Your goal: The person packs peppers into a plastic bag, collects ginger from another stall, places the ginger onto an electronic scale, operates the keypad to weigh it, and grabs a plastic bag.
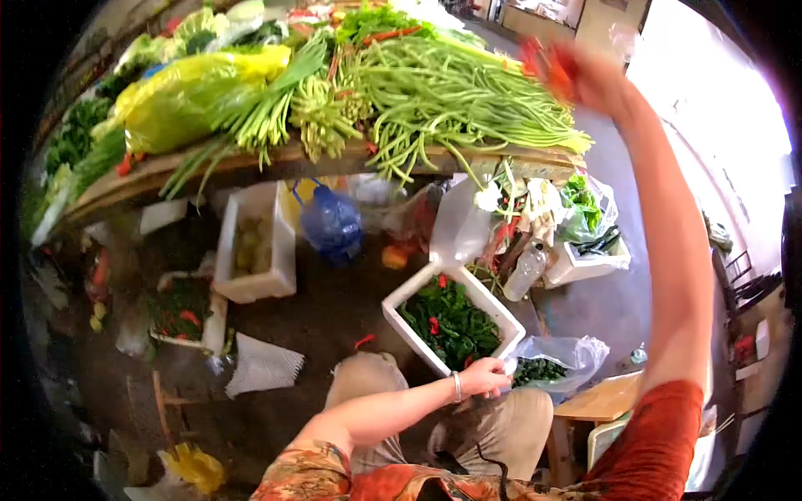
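My left hand point(483, 378) is closed at the near right corner of a white foam box point(399, 327). A small white bit shows at its fingertips; I cannot tell what they grip. Dark green leafy vegetables point(455, 321) with several red pieces among them fill the box. Right beside the hand lies a clear plastic bag point(576, 357) with chopped-looking dark greens point(537, 371) in it. My right hand point(589, 79) is raised high beyond the right end of the stall table, smeared by motion. Something red point(547, 70) shows at its fingers, too blurred to name.
Long green beans point(451, 92), green stalks and a yellow plastic bag point(196, 92) cover the wooden table point(493, 159). Under it stand another foam box point(259, 280), a blue bag point(331, 221) and a clear bottle point(526, 271). A wooden stool point(600, 397) is at my right.
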Motion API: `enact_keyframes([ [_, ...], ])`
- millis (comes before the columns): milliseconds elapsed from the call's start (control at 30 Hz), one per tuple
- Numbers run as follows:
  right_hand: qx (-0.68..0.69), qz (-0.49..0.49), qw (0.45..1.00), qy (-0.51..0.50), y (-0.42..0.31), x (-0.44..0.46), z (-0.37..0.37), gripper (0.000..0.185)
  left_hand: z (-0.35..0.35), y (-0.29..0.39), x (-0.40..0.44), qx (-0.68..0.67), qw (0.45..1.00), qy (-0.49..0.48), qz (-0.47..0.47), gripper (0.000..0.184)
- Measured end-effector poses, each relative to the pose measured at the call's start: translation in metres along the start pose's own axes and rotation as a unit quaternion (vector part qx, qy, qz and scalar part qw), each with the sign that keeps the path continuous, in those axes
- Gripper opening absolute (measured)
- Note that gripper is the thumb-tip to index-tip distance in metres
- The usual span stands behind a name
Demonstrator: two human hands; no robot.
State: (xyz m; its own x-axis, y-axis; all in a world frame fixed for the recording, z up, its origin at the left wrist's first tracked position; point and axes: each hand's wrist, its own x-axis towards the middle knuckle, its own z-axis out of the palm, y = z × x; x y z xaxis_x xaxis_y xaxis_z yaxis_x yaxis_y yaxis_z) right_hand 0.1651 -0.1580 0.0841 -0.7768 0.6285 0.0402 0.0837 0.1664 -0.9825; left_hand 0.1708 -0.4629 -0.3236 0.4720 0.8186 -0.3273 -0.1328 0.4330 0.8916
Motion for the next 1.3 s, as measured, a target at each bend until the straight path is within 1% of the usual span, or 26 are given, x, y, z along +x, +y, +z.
enact_keyframes([
  [33, 0.276, 0.019, 0.958, 0.078, -0.046, 0.011, 0.038, 0.047, 0.000, 0.014, -0.008, -0.013, 1.000, 0.003, -0.023, 0.023],
  [67, 0.110, -0.285, 0.950, 0.066, -0.053, 0.006, 0.056, 0.029, -0.001, 0.030, -0.016, -0.027, 0.999, 0.007, -0.045, 0.023],
  [100, 0.234, -0.249, 0.936, 0.083, -0.070, 0.038, 0.060, 0.031, -0.003, 0.028, -0.013, -0.019, 0.999, 0.008, -0.048, 0.023],
  [133, 0.254, -0.204, 0.941, 0.096, -0.057, 0.052, 0.063, 0.029, -0.004, 0.015, -0.007, -0.024, 0.999, 0.017, -0.025, 0.024],
  [200, 0.124, -0.233, 0.964, 0.037, -0.016, 0.059, 0.083, 0.026, -0.006, 0.004, -0.004, -0.045, 0.999, 0.000, -0.007, 0.024],
  [267, 0.084, -0.179, 0.980, 0.007, 0.037, 0.023, 0.117, 0.024, -0.007, 0.008, -0.006, -0.030, 0.999, -0.004, -0.017, 0.024],
  [333, 0.082, -0.126, 0.989, 0.004, 0.092, -0.029, 0.142, 0.033, -0.010, 0.007, -0.009, -0.051, 0.998, -0.021, -0.006, 0.024],
  [367, 0.088, -0.078, 0.992, 0.050, 0.113, -0.057, 0.155, 0.033, -0.010, 0.003, -0.005, -0.043, 0.999, -0.017, -0.005, 0.024],
  [400, 0.073, 0.053, 0.995, 0.043, 0.162, -0.094, 0.155, 0.030, -0.010, -0.002, -0.002, -0.037, 0.999, -0.013, -0.006, 0.025],
  [433, 0.097, 0.069, 0.992, 0.052, 0.201, -0.109, 0.150, 0.026, -0.009, 0.000, -0.002, -0.035, 0.999, -0.007, -0.015, 0.026],
  [500, 0.163, 0.153, 0.971, 0.086, 0.250, -0.139, 0.143, 0.025, -0.008, 0.010, -0.007, -0.041, 0.999, 0.008, -0.034, 0.026],
  [567, 0.133, 0.228, 0.958, 0.112, 0.292, -0.163, 0.129, 0.028, -0.010, 0.000, -0.002, -0.050, 0.999, 0.006, 0.005, 0.020],
  [600, 0.116, 0.271, 0.947, 0.129, 0.303, -0.174, 0.126, 0.029, -0.008, -0.005, 0.002, -0.081, 0.996, 0.025, -0.009, 0.017],
  [667, 0.131, 0.254, 0.948, 0.137, 0.344, -0.192, 0.114, 0.030, -0.005, -0.004, 0.002, -0.094, 0.993, 0.061, -0.033, 0.016],
  [700, 0.152, 0.248, 0.941, 0.174, 0.357, -0.202, 0.115, 0.026, -0.007, -0.006, 0.001, -0.111, 0.993, 0.050, 0.002, 0.018],
  [733, 0.144, 0.265, 0.937, 0.175, 0.362, -0.210, 0.114, 0.022, -0.003, -0.001, 0.002, -0.084, 0.993, 0.080, -0.019, 0.020],
  [800, 0.171, 0.307, 0.919, 0.178, 0.396, -0.224, 0.104, 0.021, -0.001, 0.001, -0.001, -0.151, 0.986, 0.067, 0.011, 0.019],
  [933, 0.196, 0.405, 0.872, 0.191, 0.450, -0.258, 0.090, 0.022, -0.001, -0.003, -0.005, -0.121, 0.987, 0.025, -0.102, 0.015],
  [1000, 0.190, 0.420, 0.865, 0.197, 0.479, -0.269, 0.084, 0.022, 0.002, -0.001, -0.008, -0.073, 0.983, 0.002, -0.168, 0.014],
  [1067, 0.183, 0.434, 0.858, 0.202, 0.510, -0.278, 0.082, 0.022, 0.003, -0.006, -0.009, -0.061, 0.981, 0.014, -0.183, 0.014],
  [1133, 0.192, 0.443, 0.837, 0.256, 0.546, -0.289, 0.084, 0.025, 0.003, -0.013, -0.008, -0.048, 0.979, 0.026, -0.197, 0.014],
  [1167, 0.194, 0.477, 0.832, 0.209, 0.552, -0.289, 0.087, 0.025, 0.001, -0.019, -0.007, -0.032, 0.980, 0.029, -0.192, 0.014],
  [1200, 0.199, 0.479, 0.829, 0.209, 0.557, -0.291, 0.090, 0.025, -0.002, -0.025, -0.007, -0.016, 0.982, 0.032, -0.187, 0.014],
  [1233, 0.167, 0.494, 0.823, 0.225, 0.562, -0.293, 0.095, 0.024, -0.003, -0.033, -0.009, -0.020, 0.983, 0.047, -0.178, 0.020],
  [1267, 0.134, 0.508, 0.817, 0.240, 0.562, -0.293, 0.098, 0.024, -0.005, -0.032, -0.011, -0.019, 0.982, 0.045, -0.183, 0.020],
  [1300, 0.143, 0.513, 0.819, 0.214, 0.568, -0.295, 0.093, 0.029, -0.006, -0.031, -0.013, 0.143, 0.972, 0.083, -0.166, 0.023],
])
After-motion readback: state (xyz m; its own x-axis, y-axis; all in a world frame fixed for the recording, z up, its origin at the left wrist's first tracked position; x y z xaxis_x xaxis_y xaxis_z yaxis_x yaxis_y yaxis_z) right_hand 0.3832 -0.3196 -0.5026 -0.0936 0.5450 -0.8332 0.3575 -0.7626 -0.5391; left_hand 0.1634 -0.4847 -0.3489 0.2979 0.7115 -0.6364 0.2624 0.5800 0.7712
